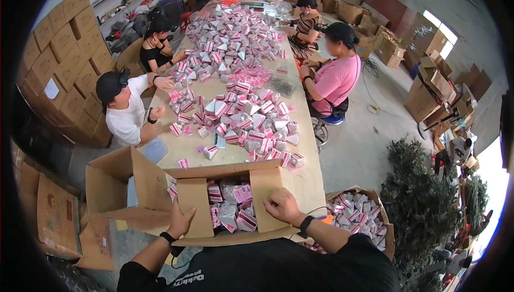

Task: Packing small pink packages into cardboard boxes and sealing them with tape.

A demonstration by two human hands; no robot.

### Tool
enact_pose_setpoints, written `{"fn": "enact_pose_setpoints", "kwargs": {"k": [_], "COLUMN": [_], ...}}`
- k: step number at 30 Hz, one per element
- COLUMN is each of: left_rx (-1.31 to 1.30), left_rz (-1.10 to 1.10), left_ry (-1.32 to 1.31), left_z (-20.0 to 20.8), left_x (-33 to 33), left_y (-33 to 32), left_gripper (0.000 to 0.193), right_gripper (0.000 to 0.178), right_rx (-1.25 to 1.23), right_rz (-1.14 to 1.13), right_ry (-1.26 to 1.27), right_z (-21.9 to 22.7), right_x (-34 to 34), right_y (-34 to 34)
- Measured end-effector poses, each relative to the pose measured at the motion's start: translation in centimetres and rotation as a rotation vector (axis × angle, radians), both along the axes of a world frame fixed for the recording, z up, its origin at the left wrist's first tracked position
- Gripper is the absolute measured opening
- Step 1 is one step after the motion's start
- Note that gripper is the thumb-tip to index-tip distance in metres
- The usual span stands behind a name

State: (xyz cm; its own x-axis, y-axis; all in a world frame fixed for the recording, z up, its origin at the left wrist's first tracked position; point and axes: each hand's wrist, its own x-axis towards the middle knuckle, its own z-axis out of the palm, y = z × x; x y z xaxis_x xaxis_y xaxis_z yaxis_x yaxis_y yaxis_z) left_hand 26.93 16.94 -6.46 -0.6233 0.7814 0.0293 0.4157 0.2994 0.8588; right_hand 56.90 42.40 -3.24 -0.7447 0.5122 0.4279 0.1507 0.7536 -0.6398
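While the left hand [182, 219] lies partly open against the left flap of an open cardboard carton [194, 209], thumb raised, the right hand [282, 206] is loosely curled at the right flap; whether it grips the flap or anything small cannot be told. The carton stands at the near end of the long surface [310, 185], its side flaps folded over the opening, with pink-and-white bagged packets [236, 206] visible between them. Just beside it on the left is a second open carton [110, 185]; near the right forearm, a third carton [390, 238] is filled with similar packets. A long heap of packets [230, 40] covers much of the surface, with loose bright-pink pieces [250, 77] in its midst. A co-worker in a white shirt [123, 118] is at the left edge, and one in a pink shirt [338, 78] sits at the right.
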Motion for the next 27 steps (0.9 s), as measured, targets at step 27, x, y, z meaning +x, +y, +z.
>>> {"fn": "enact_pose_setpoints", "kwargs": {"k": [27], "left_rx": [0.015], "left_rz": [-0.324], "left_ry": [0.354], "left_z": [0.7], "left_x": [5.8], "left_y": [-5.3], "left_gripper": [0.047], "right_gripper": [0.083], "right_rx": [-0.811], "right_rz": [0.130], "right_ry": [0.237], "right_z": [-3.4], "right_x": [16.7], "right_y": [-6.8]}}
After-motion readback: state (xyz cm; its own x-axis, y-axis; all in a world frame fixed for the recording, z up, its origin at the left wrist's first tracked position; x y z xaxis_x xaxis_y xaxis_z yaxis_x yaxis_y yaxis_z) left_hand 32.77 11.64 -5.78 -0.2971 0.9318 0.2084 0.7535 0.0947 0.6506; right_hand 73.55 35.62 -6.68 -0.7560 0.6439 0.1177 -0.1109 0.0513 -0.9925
